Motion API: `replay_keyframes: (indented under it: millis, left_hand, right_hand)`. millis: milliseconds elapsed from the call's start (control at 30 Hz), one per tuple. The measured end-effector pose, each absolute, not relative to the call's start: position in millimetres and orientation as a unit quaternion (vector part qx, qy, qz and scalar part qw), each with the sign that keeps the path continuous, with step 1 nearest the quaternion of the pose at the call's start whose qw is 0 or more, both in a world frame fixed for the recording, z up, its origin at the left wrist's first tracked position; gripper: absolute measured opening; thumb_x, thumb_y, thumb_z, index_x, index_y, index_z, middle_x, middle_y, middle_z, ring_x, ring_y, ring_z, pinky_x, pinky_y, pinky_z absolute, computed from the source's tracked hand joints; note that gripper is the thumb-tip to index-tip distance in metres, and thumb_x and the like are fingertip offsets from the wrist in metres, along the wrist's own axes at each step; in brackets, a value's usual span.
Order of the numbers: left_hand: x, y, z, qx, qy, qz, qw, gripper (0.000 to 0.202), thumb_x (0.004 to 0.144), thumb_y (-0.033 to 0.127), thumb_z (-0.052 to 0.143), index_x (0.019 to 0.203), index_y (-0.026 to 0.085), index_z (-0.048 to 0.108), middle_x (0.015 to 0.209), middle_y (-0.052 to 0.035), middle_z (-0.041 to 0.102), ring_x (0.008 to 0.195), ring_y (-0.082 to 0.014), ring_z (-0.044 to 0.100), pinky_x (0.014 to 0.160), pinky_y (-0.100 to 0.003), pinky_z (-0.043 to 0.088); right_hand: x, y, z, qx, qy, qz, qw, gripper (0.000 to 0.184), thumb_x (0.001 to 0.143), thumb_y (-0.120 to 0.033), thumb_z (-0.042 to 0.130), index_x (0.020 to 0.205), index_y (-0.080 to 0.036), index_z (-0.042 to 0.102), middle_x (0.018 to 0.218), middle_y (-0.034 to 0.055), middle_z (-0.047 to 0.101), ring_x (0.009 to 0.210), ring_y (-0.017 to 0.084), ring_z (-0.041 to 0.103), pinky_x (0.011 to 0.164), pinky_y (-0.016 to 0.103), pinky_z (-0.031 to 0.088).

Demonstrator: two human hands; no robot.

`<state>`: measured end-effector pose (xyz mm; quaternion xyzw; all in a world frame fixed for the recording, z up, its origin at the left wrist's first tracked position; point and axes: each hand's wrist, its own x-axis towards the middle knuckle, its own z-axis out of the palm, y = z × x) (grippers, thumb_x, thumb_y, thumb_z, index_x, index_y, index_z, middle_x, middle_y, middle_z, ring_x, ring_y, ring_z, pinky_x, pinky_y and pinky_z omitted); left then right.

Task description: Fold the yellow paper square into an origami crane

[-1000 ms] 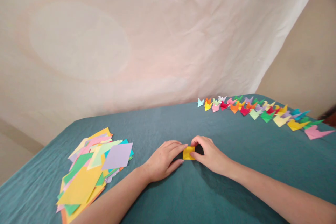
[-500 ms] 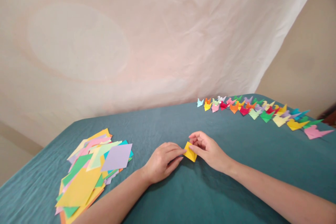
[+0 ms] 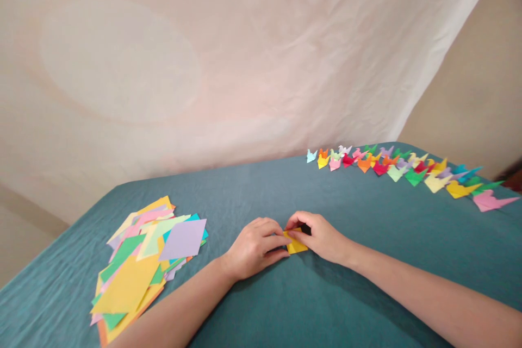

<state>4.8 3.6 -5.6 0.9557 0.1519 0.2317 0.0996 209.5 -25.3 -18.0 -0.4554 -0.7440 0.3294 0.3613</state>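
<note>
A small folded piece of yellow origami paper [image 3: 297,247] lies between my hands on the green tablecloth, one edge facing me. My right hand [image 3: 316,232] pinches its far edge between thumb and fingers. From the left, the fingertips of my left hand [image 3: 261,244] press on the paper's left side, thumb and fingers close together. The fingers partly cover the top of the folded paper.
Loose coloured paper sheets [image 3: 130,277] lie in a heap at the left, with a lilac square [image 3: 183,240] on top. Several folded paper birds [image 3: 395,173] stand in rows at the back right. A pale cloth [image 3: 244,65] hangs behind the table.
The yellow paper has turned, from standing on a corner to lying with an edge toward me. My right fingers have moved to its far edge; my left fingertips have come further onto it.
</note>
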Motion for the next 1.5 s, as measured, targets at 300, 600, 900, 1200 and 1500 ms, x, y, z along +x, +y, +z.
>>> replay_keyframes:
  millis: [300, 600, 900, 1200, 1500]
  left_hand:
    - [8.6, 2.0, -5.5, 0.958, 0.149, 0.21, 0.123, 0.018, 0.089, 0.03, 0.05, 0.095, 0.02, 0.063, 0.097, -0.0041, 0.065, 0.091, -0.0152, 0.058, 0.083, -0.03, 0.042]
    - [10.3, -0.8, -4.6, 0.962, 0.151, 0.196, 0.112, 0.019, 0.091, 0.027, 0.047, 0.097, 0.02, 0.063, 0.096, -0.0037, 0.065, 0.09, -0.0149, 0.058, 0.083, -0.03, 0.041]
    - [15.8, 1.7, 3.0, 0.981, 0.107, 0.163, 0.012, 0.023, 0.093, 0.026, 0.041, 0.09, 0.016, 0.061, 0.087, -0.0064, 0.064, 0.084, -0.015, 0.059, 0.077, -0.029, 0.044]
    - [21.4, 6.1, 4.4, 0.983, 0.102, 0.147, 0.032, 0.022, 0.093, 0.026, 0.04, 0.093, 0.016, 0.059, 0.095, -0.0067, 0.064, 0.09, -0.0152, 0.059, 0.078, -0.028, 0.045]
    - [21.5, 4.1, 2.0, 0.967, 0.134, 0.168, 0.134, 0.021, 0.092, 0.025, 0.041, 0.091, 0.017, 0.06, 0.094, -0.0061, 0.062, 0.09, -0.0154, 0.056, 0.079, -0.027, 0.043]
  right_hand:
    - [213.0, -21.6, -19.4, -0.462, -0.791, 0.23, 0.328, 0.008, 0.08, -0.023, 0.062, 0.074, -0.018, 0.06, 0.084, 0.0027, 0.059, 0.082, 0.017, 0.052, 0.076, 0.031, 0.041]
    - [228.6, -22.9, -7.8, -0.411, -0.832, 0.265, 0.264, 0.006, 0.081, -0.019, 0.059, 0.084, -0.019, 0.065, 0.097, 0.0043, 0.059, 0.092, 0.017, 0.053, 0.084, 0.032, 0.041]
    - [236.4, -23.2, -6.5, -0.389, -0.841, 0.293, 0.235, 0.017, 0.08, -0.017, 0.06, 0.096, -0.02, 0.064, 0.108, 0.0056, 0.055, 0.103, 0.019, 0.05, 0.093, 0.036, 0.037]
    - [244.0, -22.6, -5.1, -0.362, -0.851, 0.314, 0.218, 0.025, 0.08, -0.02, 0.06, 0.105, -0.02, 0.061, 0.114, 0.0068, 0.052, 0.109, 0.02, 0.047, 0.096, 0.038, 0.035]
    - [245.7, -22.4, -1.6, -0.355, -0.843, 0.335, 0.225, 0.025, 0.08, -0.025, 0.062, 0.104, -0.02, 0.062, 0.114, 0.0068, 0.053, 0.108, 0.019, 0.048, 0.096, 0.035, 0.036]
